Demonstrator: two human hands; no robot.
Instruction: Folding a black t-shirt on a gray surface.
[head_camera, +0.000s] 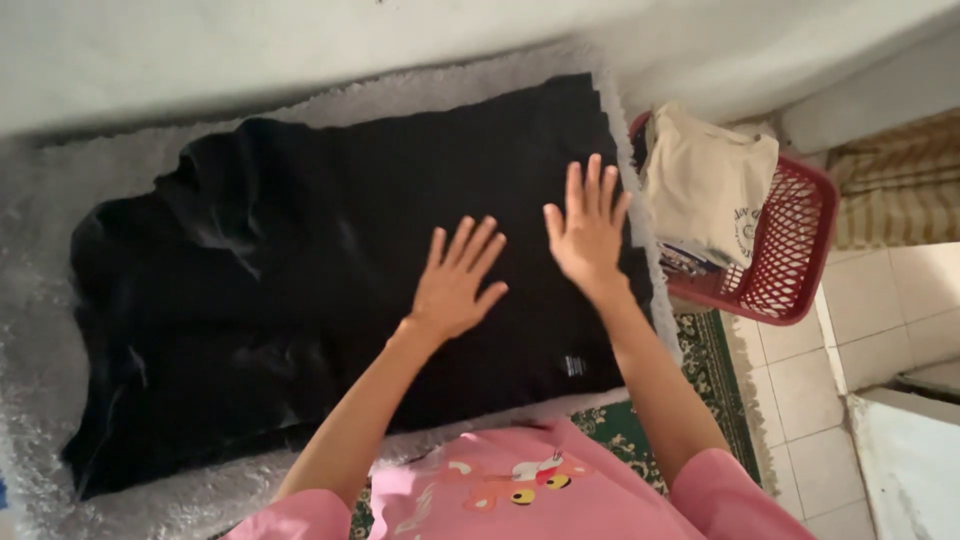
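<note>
White shaggy rug covered the floor below a pale wall; green patterned carpet and white tiles lay beyond its right edge.

Left hand: fingers spread apart, palm flat on the black garment, holding nothing. Right hand: likewise open and flat, fingers apart, pressing the same garment close to the rug's right edge. The two hands lay near each other, not touching.

Garment lay spread across most of the rug. Its left half was rumpled, with folds near the far left corner; the right half under the hands was smoother. A small label showed near the rug's near edge.

Red mesh basket stood just beside the rug's right edge, a cream folded shirt on top of its contents.

Risks, as judged: pressing on the right half alone could push cloth leftward and deepen the creases there; dark fabric on a shaggy white pile would likely pick up lint; the right hand's nearness to the edge could drag the hem off the rug towards the basket.

Count: two hands, one black garment, one rug, one basket, one cream shirt visible.
</note>
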